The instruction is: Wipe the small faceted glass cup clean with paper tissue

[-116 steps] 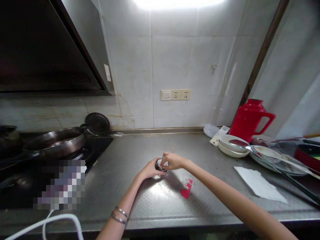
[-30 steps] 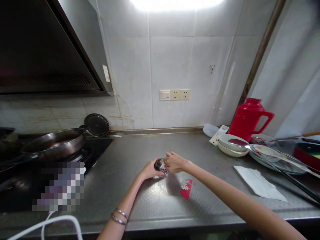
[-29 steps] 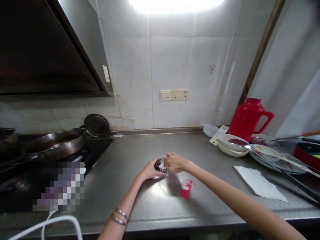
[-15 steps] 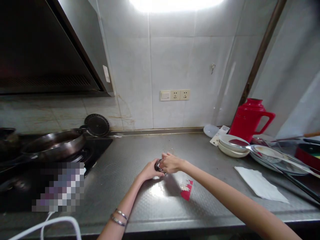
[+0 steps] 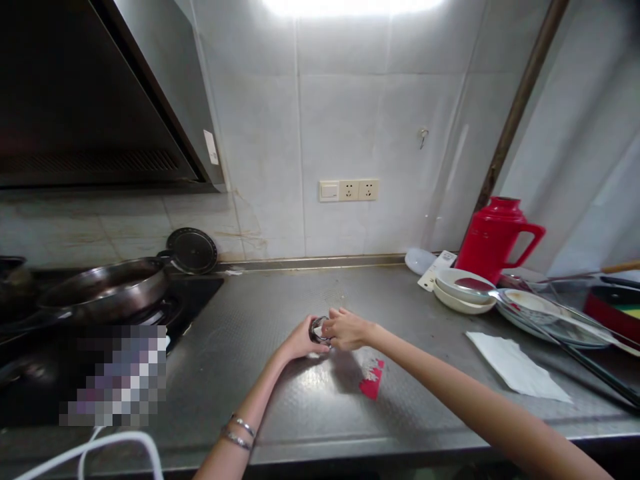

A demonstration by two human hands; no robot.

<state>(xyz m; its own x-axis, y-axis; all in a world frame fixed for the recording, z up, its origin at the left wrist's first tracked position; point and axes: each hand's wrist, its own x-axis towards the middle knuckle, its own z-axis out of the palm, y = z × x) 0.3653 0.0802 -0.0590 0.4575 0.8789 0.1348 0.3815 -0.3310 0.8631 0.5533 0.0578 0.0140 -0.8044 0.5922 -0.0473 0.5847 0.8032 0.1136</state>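
My left hand [image 5: 301, 339], with two bracelets on its wrist, is wrapped round a small round dark-rimmed container [image 5: 315, 330] on the metal counter [image 5: 270, 407]. My right hand [image 5: 346, 329] reaches to the container's opening from the right, its fingers pinched at the rim. Something pale shows inside the opening beside those fingers; what they grip is too small to make out. A torn red piece [image 5: 371, 382] lies on the counter just in front of my right forearm.
A pan [image 5: 115, 293] sits on the stove at left, beside a blurred-out object and a white cable. At right are a red thermos [image 5: 493, 243], stacked white bowls [image 5: 463, 303], plates with utensils, and a white paper sheet [image 5: 517, 367].
The fingers of my right hand have shifted slightly right at the container, and more of its opening with the pale content shows. The whole view has moved a little.
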